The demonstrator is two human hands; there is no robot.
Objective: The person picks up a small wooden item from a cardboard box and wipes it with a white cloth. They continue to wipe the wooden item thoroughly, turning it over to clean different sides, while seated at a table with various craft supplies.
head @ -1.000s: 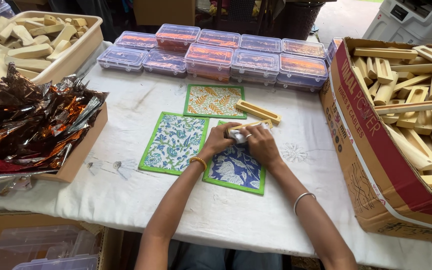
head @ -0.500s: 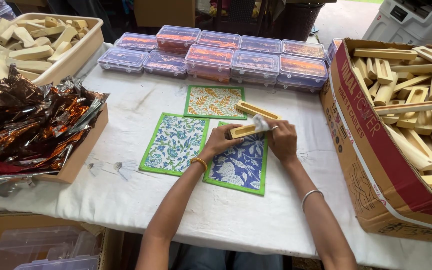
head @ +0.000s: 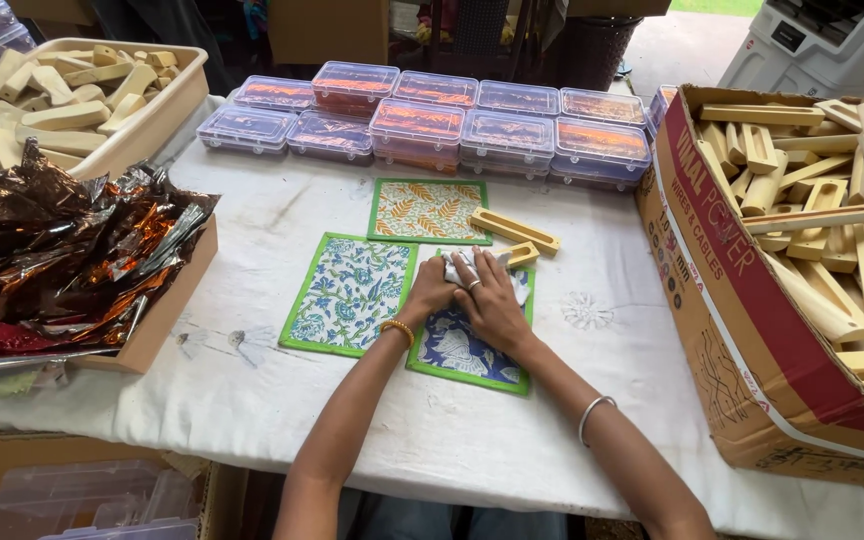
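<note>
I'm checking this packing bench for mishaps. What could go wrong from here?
1. Both hands, left hand and right hand, press a white wrap over a wooden piece whose end sticks out; it might slip free.
2. The loose wooden holder lies just beside them and could get knocked.

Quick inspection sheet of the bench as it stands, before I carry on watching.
Surface: table under a white cloth, faint stains.
Job's things: blue printed mat with green border; white wrapping and a wooden piece at its top edge.
Clutter: two more printed mats; slotted wooden holder.
Grippers: left hand and right hand side by side, pressing on the wrapping.
Cables: nothing seen.
Surroundings: cardboard box of wooden holders at right; clear plastic boxes behind; foil wrappers and tray of wooden blocks at left.
</note>
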